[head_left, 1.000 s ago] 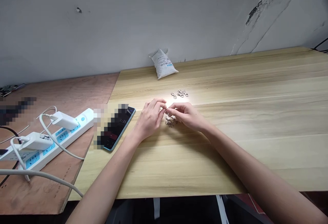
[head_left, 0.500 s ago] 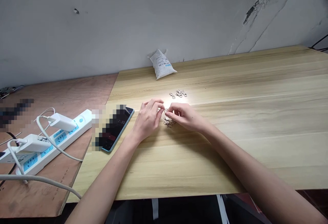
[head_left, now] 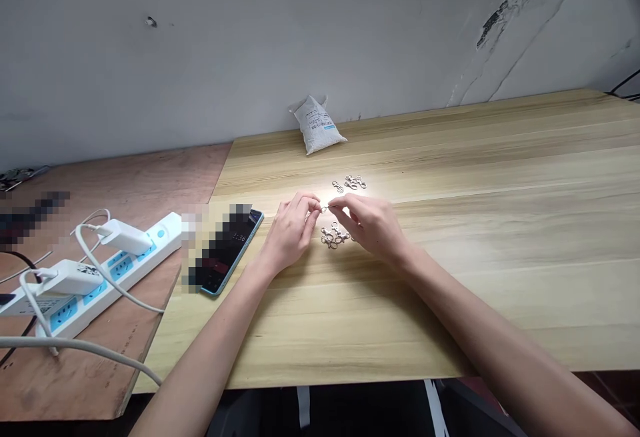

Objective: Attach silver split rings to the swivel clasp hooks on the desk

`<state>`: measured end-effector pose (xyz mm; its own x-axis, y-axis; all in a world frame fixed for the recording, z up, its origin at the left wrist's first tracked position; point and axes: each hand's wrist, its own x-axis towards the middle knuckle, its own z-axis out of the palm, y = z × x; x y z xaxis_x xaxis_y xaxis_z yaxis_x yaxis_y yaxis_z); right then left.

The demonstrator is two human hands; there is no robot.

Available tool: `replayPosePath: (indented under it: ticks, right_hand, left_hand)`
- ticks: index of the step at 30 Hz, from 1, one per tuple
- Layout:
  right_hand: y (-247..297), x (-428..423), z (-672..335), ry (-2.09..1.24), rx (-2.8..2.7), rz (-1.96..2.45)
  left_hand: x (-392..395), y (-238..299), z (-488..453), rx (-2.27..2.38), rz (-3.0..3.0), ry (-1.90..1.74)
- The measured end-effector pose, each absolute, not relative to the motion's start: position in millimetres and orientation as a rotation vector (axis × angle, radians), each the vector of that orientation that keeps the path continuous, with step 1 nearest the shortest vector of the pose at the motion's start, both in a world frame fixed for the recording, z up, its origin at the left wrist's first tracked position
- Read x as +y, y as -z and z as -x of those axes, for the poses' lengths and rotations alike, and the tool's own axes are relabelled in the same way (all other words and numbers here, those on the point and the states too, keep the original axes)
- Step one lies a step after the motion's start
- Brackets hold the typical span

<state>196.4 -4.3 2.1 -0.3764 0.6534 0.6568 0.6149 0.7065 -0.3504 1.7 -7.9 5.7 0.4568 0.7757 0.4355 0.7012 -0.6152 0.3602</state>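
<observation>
Over the wooden table, my left hand (head_left: 294,229) is closed in a pinch, thumb against fingers. My right hand (head_left: 369,223) pinches from the other side, its thumb and index finger nearly meeting the left fingertips. Between them shows a small silvery metal clasp (head_left: 324,209), mostly covered by the fingers. Just below lies a loose pile of metal swivel clasps (head_left: 335,235), partly hidden by my right hand. Beyond the hands, a second cluster of clasps (head_left: 354,182) lies with a single clasp (head_left: 338,187) to its left.
A phone (head_left: 233,250) lies left of my left forearm. Farther left, a white power strip (head_left: 117,270) with plugged chargers and cables rests on a reddish board (head_left: 100,377). A white plastic package (head_left: 319,127) stands against the grey wall at the back.
My right hand has shifted slightly up and away from the near pile, uncovering more of it. The left hand stays almost in place. The clasp between the fingertips sits a little higher.
</observation>
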Motion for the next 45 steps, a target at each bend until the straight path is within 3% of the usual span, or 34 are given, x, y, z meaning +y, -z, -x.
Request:
replayPosePath:
  ticks: [11,45]
  right_hand:
    - [3,-8,-188,0.040,-2.230,0.935]
    - [3,-13,-183,0.068,-2.327,0.806]
  left_hand:
    - [-8,-1,-1,1.316,-2.527,-0.676]
    - [-6,-2,1,1.345,-2.555,-0.682]
